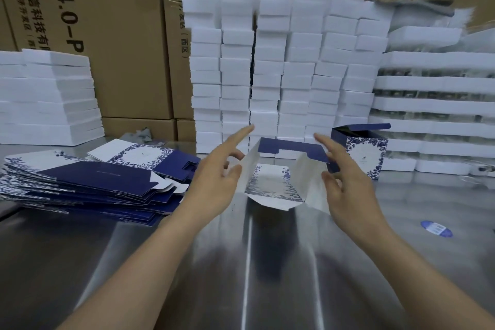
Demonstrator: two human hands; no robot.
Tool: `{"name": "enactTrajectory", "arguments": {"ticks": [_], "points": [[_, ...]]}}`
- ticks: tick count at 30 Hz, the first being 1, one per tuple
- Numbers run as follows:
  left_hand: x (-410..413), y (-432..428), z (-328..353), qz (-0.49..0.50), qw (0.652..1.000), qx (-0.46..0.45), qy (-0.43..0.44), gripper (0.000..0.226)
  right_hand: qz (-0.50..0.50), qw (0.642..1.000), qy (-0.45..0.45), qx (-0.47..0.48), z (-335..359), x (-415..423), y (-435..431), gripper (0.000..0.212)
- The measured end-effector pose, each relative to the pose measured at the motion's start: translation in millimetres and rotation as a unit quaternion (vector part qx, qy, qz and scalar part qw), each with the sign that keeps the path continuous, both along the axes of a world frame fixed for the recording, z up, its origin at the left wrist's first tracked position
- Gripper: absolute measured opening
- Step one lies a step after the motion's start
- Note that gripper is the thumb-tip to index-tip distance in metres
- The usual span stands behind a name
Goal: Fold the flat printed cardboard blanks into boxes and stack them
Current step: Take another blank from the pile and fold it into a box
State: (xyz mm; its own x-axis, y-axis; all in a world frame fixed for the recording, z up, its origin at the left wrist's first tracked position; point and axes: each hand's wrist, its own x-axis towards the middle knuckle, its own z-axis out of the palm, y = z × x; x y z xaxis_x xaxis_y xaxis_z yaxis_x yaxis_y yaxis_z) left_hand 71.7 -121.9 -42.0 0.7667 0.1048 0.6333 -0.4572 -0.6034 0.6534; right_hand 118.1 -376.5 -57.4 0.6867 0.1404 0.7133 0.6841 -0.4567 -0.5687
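A half-formed blue and white printed box [273, 182] stands open-topped on the steel table, its flaps still up. My left hand [217, 182] grips its left wall, index finger stretched forward. My right hand [345, 185] pinches its right wall and blue flap with thumb and fingers. A pile of flat printed blanks [88, 185] lies to the left. One folded blue floral box [361, 153] stands to the right behind my right hand, its lid flap raised.
Tall stacks of white foam blocks [281, 75] stand behind the box, more white trays [434, 112] at right and white slabs [48, 99] at left. Brown cartons [112, 21] line the back. A blue oval sticker [436, 228] lies on the steel table [267, 262].
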Motion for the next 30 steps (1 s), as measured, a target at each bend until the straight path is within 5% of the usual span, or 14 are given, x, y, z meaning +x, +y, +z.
{"name": "enactTrajectory", "arguments": {"ticks": [3, 8, 14, 19, 25, 30], "points": [[4.6, -1.5, -7.6, 0.015, 0.996, 0.075, -0.041, 0.069, -0.032, 0.997, -0.043, -0.053, -1.6, 0.9, 3.7, 0.06], [1.9, -10.4, -10.9, 0.044, 0.984, 0.163, -0.051, 0.05, -0.065, 0.993, 0.028, -0.092, -3.8, -1.0, 2.7, 0.026], [-16.4, -34.1, 0.5, 0.055, 0.951, 0.266, -0.15, 0.056, -0.125, 0.985, 0.001, -0.118, -1.9, -6.0, 5.8, 0.037], [-23.4, -40.6, 5.7, 0.063, 0.933, 0.287, -0.206, 0.047, -0.114, 0.965, 0.056, -0.229, -3.8, 0.2, 4.1, 0.046], [-19.6, -42.9, 6.0, 0.022, 0.944, 0.233, -0.235, 0.031, -0.062, 0.977, 0.13, -0.16, -3.2, 2.0, 7.5, 0.047], [-20.7, -49.8, 14.3, 0.041, 0.959, -0.144, -0.242, 0.021, -0.047, 0.969, 0.232, 0.07, 2.0, 4.2, 7.6, 0.048]]}}
